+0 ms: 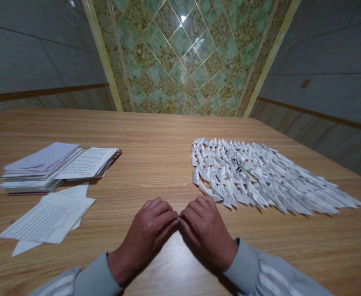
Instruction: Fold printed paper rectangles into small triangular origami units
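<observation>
My left hand (pixel 149 232) and my right hand (pixel 206 230) rest together on the wooden table (pixel 155 160), knuckles up and fingertips meeting. Both are closed in a pinch on a small piece of white paper (pixel 179 219), of which only a sliver shows between the fingertips. A large spread of several small folded white paper triangles (pixel 260 176) lies in rows just beyond and to the right of my right hand. Grey sleeves cover both wrists.
At the left, a stack of printed booklets (pixel 57 166) lies open, with loose printed sheets (pixel 50 218) in front of it. Grey walls and a green patterned tile panel (pixel 183 57) rise behind the table's far edge.
</observation>
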Demonstrator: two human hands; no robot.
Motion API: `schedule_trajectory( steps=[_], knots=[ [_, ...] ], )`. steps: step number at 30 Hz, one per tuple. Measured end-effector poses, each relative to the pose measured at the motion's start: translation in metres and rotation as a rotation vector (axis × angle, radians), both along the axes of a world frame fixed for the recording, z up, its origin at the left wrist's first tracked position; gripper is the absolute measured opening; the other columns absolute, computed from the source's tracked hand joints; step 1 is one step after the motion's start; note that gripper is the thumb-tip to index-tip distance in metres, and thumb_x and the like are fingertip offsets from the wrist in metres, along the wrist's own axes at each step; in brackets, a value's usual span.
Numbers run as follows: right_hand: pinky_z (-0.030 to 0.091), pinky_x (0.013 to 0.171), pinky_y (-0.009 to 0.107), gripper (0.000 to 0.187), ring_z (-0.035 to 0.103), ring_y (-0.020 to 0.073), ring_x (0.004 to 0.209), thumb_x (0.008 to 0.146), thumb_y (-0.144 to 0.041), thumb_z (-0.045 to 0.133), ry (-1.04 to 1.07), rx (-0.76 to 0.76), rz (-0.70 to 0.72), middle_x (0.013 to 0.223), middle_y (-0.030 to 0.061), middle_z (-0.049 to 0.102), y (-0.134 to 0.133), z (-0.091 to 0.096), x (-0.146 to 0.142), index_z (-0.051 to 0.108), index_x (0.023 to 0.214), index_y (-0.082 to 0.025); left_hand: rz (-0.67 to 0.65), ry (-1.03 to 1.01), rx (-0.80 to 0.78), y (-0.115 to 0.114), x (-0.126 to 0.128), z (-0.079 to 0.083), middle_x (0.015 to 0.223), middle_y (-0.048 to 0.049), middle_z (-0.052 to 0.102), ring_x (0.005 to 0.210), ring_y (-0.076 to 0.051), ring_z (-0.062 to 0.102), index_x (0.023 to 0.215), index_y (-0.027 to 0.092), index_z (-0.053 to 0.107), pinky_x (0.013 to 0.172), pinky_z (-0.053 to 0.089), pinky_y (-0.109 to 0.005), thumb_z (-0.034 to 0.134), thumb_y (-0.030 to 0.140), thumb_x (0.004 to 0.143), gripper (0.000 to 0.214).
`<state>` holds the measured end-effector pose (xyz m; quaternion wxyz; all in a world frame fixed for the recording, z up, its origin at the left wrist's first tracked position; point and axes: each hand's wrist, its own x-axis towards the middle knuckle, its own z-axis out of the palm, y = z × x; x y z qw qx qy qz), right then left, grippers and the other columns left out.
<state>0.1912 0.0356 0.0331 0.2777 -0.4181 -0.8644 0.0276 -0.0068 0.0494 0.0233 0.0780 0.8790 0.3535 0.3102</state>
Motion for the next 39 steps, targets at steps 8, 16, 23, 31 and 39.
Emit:
schedule_trajectory(
  steps=[8,16,23,31,39],
  knots=[
    [0.034,0.073,0.031,0.015,0.054,0.0176,0.076,0.089,-0.014,0.072,0.237,-0.139,0.045,0.076,-0.0001,0.064,0.007,0.007,0.008,0.062,0.078,-0.017,-0.027,-0.300,-0.380,-0.003,-0.001,0.006,0.070,-0.0023,0.065,0.068,-0.017,0.059,0.078,0.018,0.074,0.063,0.041,-0.026,0.061,0.030,0.096,0.025],
    [0.036,0.073,0.032,0.017,0.056,0.0185,0.076,0.085,-0.008,0.073,0.254,-0.171,-0.038,0.074,-0.0004,0.064,0.011,0.012,0.023,0.062,0.076,-0.017,0.068,-0.453,-0.658,0.007,-0.005,0.019,0.062,-0.0002,0.061,0.059,-0.015,0.057,0.065,0.017,0.070,0.057,0.041,-0.024,0.062,0.031,0.089,0.029],
    [0.038,0.066,0.028,0.020,0.057,0.0167,0.069,0.078,-0.004,0.078,0.294,-0.188,-0.013,0.068,-0.0006,0.064,0.015,0.016,0.029,0.064,0.070,-0.017,0.126,-0.498,-0.737,0.012,-0.011,0.015,0.060,-0.0003,0.060,0.056,-0.014,0.055,0.063,0.016,0.071,0.053,0.041,-0.024,0.068,0.031,0.082,0.024],
    [0.039,0.062,0.025,0.019,0.057,0.0153,0.066,0.077,-0.004,0.079,0.314,-0.232,0.003,0.065,-0.0007,0.064,0.018,0.020,0.035,0.066,0.069,-0.016,0.069,-0.495,-0.706,0.012,-0.012,0.019,0.060,0.0008,0.057,0.056,-0.013,0.052,0.062,0.016,0.068,0.053,0.040,-0.023,0.065,0.033,0.085,0.028],
    [0.038,0.062,0.026,0.017,0.055,0.0153,0.067,0.086,-0.010,0.066,0.419,-0.236,-0.105,0.068,-0.0005,0.062,0.020,0.028,0.046,0.062,0.071,-0.018,0.040,-0.444,-0.684,0.014,-0.016,0.018,0.069,-0.0003,0.060,0.065,-0.015,0.055,0.069,0.016,0.066,0.061,0.042,-0.025,0.061,0.031,0.089,0.025]
  ],
)
